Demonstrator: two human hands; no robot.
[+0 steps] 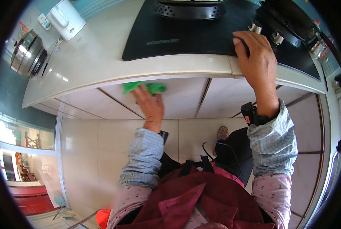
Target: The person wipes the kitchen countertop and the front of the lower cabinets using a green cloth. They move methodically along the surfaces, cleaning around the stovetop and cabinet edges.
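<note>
A green cloth lies bunched under the fingers of my left hand, pressed to a pale cabinet door below the counter's front edge. My right hand rests on the black glass cooktop near its front edge, thumb and fingers bent over it, with no held thing visible. Just behind that hand stand two metal control knobs, one at the back and one to the right.
A burner ring is at the cooktop's back, a dark wok at the right. On the pale countertop stand a white electric kettle and a steel pot. Tiled floor lies below.
</note>
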